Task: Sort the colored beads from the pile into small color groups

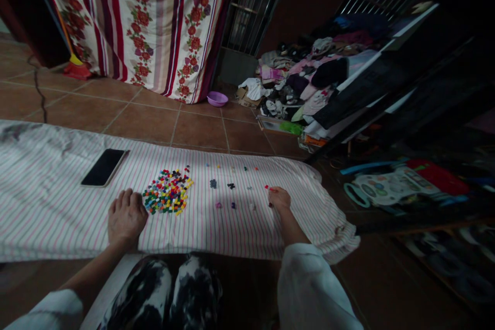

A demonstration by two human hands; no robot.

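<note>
My right hand (280, 199) is closed in a pinch over the striped cloth, with a small red piece (272, 190) at its fingertips. Another red piece (266, 186) lies just left of those fingers, and a dark brown one (270, 204) is below them. Palm down, my left hand (127, 215) rests on the cloth with its fingers loosely apart. Right beside it spreads a pile of small multicoloured cube-like pieces (167, 193). Between the hands sit small sorted groups, among them grey pieces (213, 184), black pieces (231, 186) and pink pieces (218, 205).
A phone (103, 167) lies on the striped cloth (58, 191) at the left. Beyond the cloth's far edge are a tiled floor, a purple basin (217, 98) and a hanging flowered curtain (158, 26). Heaped clothes (305, 72) fill the back right.
</note>
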